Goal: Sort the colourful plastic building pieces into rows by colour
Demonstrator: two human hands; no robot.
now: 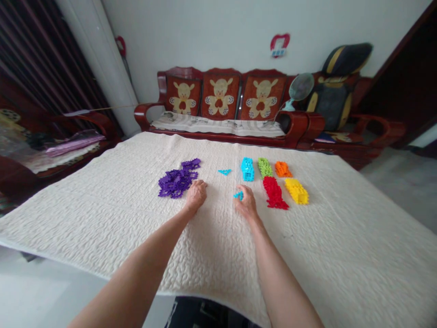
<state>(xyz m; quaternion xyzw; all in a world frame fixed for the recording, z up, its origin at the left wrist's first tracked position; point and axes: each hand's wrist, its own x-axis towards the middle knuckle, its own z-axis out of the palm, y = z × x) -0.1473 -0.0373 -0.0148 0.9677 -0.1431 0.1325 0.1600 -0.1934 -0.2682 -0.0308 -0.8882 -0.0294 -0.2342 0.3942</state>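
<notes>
My right hand (pixel 247 203) pinches a small light-blue plastic building piece (pixel 238 195) between thumb and fingers, just above the cloth. Palm down, my left hand (pixel 197 195) rests on the cloth at the right edge of a heap of purple plastic pieces (pixel 175 182); its fingers look loosely bent, with nothing visible in them. A single light-blue triangular piece (pixel 224 172) lies flat beyond and between the hands. Past my right hand stands a light-blue block of joined pieces (pixel 247 169). Beside it are green (pixel 265 167), orange (pixel 283 169), red (pixel 274 193) and yellow (pixel 296 191) blocks.
A cream quilted cloth (pixel 136 218) covers the table. Behind it is a dark red wooden sofa (pixel 150 114) with bear-patterned cushions (pixel 221 94). A small fan (pixel 301 87) and a chair with a black and yellow cover (pixel 330 105) stand at the back right.
</notes>
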